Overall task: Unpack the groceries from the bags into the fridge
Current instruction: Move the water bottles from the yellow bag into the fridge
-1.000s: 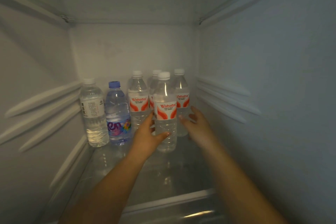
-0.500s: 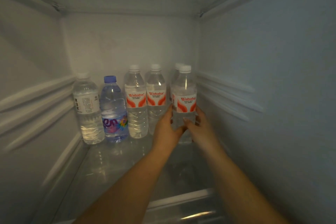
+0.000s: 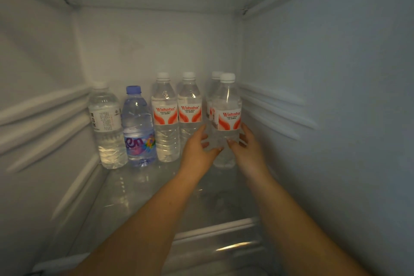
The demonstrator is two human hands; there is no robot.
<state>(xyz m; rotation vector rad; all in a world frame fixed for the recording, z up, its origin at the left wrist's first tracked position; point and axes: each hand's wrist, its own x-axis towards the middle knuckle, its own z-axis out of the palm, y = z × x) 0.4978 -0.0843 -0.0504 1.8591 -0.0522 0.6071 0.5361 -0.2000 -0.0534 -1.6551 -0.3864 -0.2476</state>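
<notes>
Front Wahaha bottle [image 3: 226, 119] shifted to shelf's [image 3: 143, 197] 2 o'clock corner; left hand [image 3: 198, 152] and right hand [image 3: 245, 151] grip holding it; placement near done

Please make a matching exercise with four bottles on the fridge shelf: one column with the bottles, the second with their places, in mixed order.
Bottles:
1. blue-cap bottle
2. grey-label bottle
3. held bottle
4. hidden bottle

Places:
A. far left
B. between both hands
C. second from left
D. behind the held bottle

Pairs: 1-C, 2-A, 3-B, 4-D
</notes>
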